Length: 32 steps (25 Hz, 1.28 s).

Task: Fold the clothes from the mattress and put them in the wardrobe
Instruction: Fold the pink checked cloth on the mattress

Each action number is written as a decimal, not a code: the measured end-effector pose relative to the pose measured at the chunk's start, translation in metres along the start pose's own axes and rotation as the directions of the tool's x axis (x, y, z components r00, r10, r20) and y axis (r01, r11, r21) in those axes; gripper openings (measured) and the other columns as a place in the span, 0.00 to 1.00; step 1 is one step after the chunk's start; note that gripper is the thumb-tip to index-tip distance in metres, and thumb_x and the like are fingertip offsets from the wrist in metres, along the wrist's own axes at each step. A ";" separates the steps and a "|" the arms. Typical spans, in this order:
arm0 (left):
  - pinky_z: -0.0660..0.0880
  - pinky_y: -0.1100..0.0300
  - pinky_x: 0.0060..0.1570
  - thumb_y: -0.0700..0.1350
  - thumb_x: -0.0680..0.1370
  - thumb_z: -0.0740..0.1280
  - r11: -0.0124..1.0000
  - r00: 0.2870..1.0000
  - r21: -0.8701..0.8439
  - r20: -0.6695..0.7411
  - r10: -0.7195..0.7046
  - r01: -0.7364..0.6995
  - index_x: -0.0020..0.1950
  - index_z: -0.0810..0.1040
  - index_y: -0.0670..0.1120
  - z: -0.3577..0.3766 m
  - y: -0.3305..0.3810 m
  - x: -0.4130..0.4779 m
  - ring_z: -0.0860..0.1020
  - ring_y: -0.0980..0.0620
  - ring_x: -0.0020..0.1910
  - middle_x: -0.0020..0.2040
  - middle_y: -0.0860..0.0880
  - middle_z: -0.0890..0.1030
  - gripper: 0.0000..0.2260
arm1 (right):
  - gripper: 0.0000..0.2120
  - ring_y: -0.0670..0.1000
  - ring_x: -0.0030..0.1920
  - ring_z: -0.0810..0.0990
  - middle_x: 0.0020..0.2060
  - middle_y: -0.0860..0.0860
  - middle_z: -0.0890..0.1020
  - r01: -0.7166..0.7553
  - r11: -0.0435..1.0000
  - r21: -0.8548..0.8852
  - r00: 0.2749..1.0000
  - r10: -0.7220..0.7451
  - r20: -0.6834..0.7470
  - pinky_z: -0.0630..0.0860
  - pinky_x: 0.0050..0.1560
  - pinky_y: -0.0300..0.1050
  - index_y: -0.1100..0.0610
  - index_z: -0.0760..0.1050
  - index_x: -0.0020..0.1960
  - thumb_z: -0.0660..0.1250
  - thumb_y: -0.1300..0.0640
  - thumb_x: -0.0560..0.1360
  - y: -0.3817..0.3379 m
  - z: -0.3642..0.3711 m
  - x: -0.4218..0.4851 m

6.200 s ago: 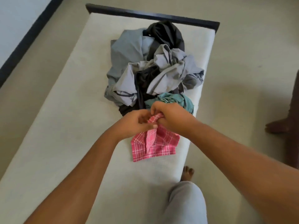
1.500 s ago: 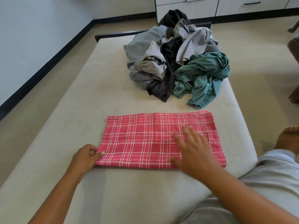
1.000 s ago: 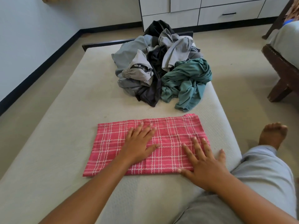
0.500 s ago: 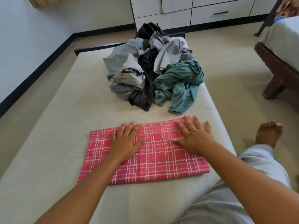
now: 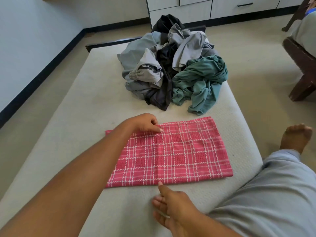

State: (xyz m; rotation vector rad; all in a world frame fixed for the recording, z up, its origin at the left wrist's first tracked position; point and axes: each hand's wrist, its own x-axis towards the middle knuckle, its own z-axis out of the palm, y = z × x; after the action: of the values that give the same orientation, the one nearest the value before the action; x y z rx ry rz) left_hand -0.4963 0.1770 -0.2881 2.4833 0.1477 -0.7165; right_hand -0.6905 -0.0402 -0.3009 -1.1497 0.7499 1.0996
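Observation:
A red plaid cloth (image 5: 174,153) lies flat as a long rectangle near the front of the white mattress (image 5: 80,117). My left hand (image 5: 145,123) is at the cloth's far edge, left of its middle, with curled fingers pinching that edge. Below the near edge is my right hand (image 5: 171,207); its fingers are relaxed, and the index fingertip touches the cloth's near edge. Farther back on the mattress sits a heap of grey, black and teal clothes (image 5: 172,65). White wardrobe drawers (image 5: 188,9) stand beyond the mattress.
My leg in grey trousers (image 5: 273,194) rests on the mattress's right front corner, with my bare foot (image 5: 295,137) over the floor. A dark wooden bed frame (image 5: 302,65) stands at the right. A wall with a black skirting (image 5: 39,72) runs along the left.
Both hands have lifted off the flat cloth. The left went to its far edge and curled onto it. The right drew back to the near edge.

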 end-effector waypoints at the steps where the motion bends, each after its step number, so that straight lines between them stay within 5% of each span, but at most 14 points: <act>1: 0.73 0.57 0.50 0.56 0.74 0.76 1.000 0.999 -0.008 0.038 -0.019 0.019 0.52 0.83 0.45 -0.003 0.003 0.002 0.78 0.53 0.48 0.48 0.52 0.82 0.16 | 0.18 0.53 0.53 0.85 0.52 0.56 0.85 0.032 0.998 0.060 0.999 -0.032 -0.001 0.83 0.43 0.50 0.60 0.77 0.58 0.72 0.46 0.77 -0.002 0.004 0.001; 5: 0.71 0.53 0.61 0.56 0.75 0.75 0.995 0.981 -0.029 0.175 -0.086 0.092 0.51 0.85 0.48 -0.010 0.008 0.009 0.79 0.52 0.56 0.53 0.52 0.84 0.14 | 0.09 0.51 0.54 0.84 0.54 0.53 0.84 0.141 0.972 0.189 0.990 -0.135 -0.043 0.84 0.49 0.50 0.55 0.75 0.58 0.69 0.52 0.81 -0.013 0.013 0.008; 9: 0.78 0.52 0.56 0.52 0.76 0.76 0.964 0.987 -0.251 0.149 -0.051 0.088 0.46 0.85 0.45 -0.027 0.006 0.005 0.83 0.47 0.50 0.47 0.46 0.86 0.10 | 0.05 0.53 0.55 0.83 0.56 0.54 0.84 0.347 0.908 0.234 0.938 -0.328 -0.115 0.82 0.58 0.54 0.52 0.78 0.57 0.68 0.55 0.82 -0.039 0.013 0.012; 13: 0.80 0.54 0.51 0.49 0.78 0.73 0.761 0.988 -0.638 -0.152 0.026 -0.118 0.56 0.85 0.39 -0.072 0.014 -0.026 0.83 0.45 0.48 0.49 0.38 0.85 0.14 | 0.07 0.53 0.45 0.80 0.45 0.57 0.83 0.648 0.740 0.182 0.758 -0.650 -0.059 0.80 0.53 0.52 0.58 0.77 0.52 0.65 0.55 0.81 -0.104 0.020 -0.026; 15: 0.76 0.58 0.46 0.46 0.80 0.69 0.635 0.933 -0.719 -0.358 0.012 -0.284 0.52 0.86 0.42 -0.092 0.022 -0.060 0.80 0.51 0.43 0.43 0.44 0.83 0.10 | 0.06 0.50 0.39 0.78 0.40 0.55 0.80 0.745 0.655 0.126 0.660 -0.751 0.002 0.80 0.43 0.43 0.60 0.75 0.50 0.63 0.57 0.82 -0.127 0.022 -0.055; 18: 0.73 0.51 0.54 0.44 0.82 0.65 0.539 0.883 -0.749 -0.469 -0.020 -0.386 0.46 0.83 0.43 -0.087 -0.003 -0.127 0.77 0.48 0.44 0.42 0.44 0.80 0.09 | 0.06 0.44 0.38 0.85 0.39 0.51 0.86 0.805 0.591 0.055 0.587 -0.806 0.074 0.79 0.37 0.32 0.60 0.78 0.54 0.63 0.60 0.82 -0.128 0.019 -0.083; 19: 0.72 0.48 0.57 0.44 0.81 0.66 0.544 0.882 -0.747 -0.470 -0.026 -0.382 0.48 0.82 0.39 -0.073 -0.024 -0.148 0.77 0.44 0.47 0.45 0.39 0.80 0.09 | 0.06 0.43 0.40 0.86 0.41 0.50 0.87 0.806 0.591 -0.001 0.589 -0.803 0.089 0.78 0.37 0.30 0.57 0.80 0.55 0.64 0.61 0.82 -0.118 0.017 -0.084; 21: 0.71 0.45 0.63 0.51 0.73 0.76 0.559 0.915 -0.781 -0.392 -0.094 -0.278 0.55 0.80 0.31 -0.025 -0.068 -0.190 0.78 0.40 0.54 0.55 0.31 0.81 0.24 | 0.08 0.41 0.40 0.85 0.40 0.47 0.87 0.756 0.632 -0.169 0.651 -0.753 0.099 0.78 0.37 0.30 0.53 0.81 0.54 0.66 0.62 0.80 -0.084 0.008 -0.070; 23: 0.73 0.52 0.54 0.59 0.58 0.84 0.561 0.940 -0.824 -0.249 -0.234 -0.078 0.55 0.84 0.35 0.036 -0.105 -0.229 0.79 0.44 0.52 0.56 0.35 0.84 0.35 | 0.07 0.43 0.41 0.86 0.39 0.46 0.88 0.616 0.675 -0.407 0.774 -0.615 0.152 0.81 0.44 0.38 0.53 0.82 0.51 0.68 0.62 0.77 -0.044 -0.005 -0.045; 26: 0.73 0.62 0.40 0.59 0.49 0.87 0.506 0.941 -0.849 -0.033 -0.336 0.151 0.55 0.85 0.39 0.104 -0.134 -0.268 0.79 0.53 0.42 0.51 0.40 0.85 0.40 | 0.06 0.43 0.44 0.84 0.41 0.46 0.87 0.382 0.560 -0.735 0.917 -0.332 0.224 0.81 0.53 0.43 0.50 0.82 0.49 0.68 0.57 0.75 -0.001 -0.020 -0.015; 29: 0.78 0.59 0.45 0.56 0.52 0.88 0.486 0.931 -0.857 -0.019 -0.364 0.172 0.57 0.85 0.40 0.120 -0.140 -0.281 0.81 0.49 0.44 0.51 0.39 0.85 0.38 | 0.05 0.42 0.45 0.83 0.45 0.43 0.84 0.375 0.579 -0.724 0.920 -0.326 0.216 0.78 0.46 0.37 0.46 0.77 0.51 0.71 0.49 0.76 0.005 -0.019 -0.013; 32: 0.78 0.54 0.50 0.56 0.64 0.83 0.515 0.936 -0.837 -0.013 -0.351 0.182 0.54 0.84 0.39 0.108 -0.120 -0.278 0.82 0.46 0.46 0.50 0.39 0.86 0.27 | 0.13 0.44 0.49 0.85 0.48 0.43 0.86 0.385 0.671 -0.633 0.922 -0.313 0.229 0.78 0.51 0.40 0.46 0.79 0.53 0.68 0.39 0.77 -0.001 -0.012 -0.022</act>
State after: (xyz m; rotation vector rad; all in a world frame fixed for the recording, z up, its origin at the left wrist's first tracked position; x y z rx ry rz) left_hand -0.8133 0.2329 -0.2769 1.5785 0.7780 -0.3757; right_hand -0.6958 -0.0582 -0.2840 -1.7473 -0.0026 1.1089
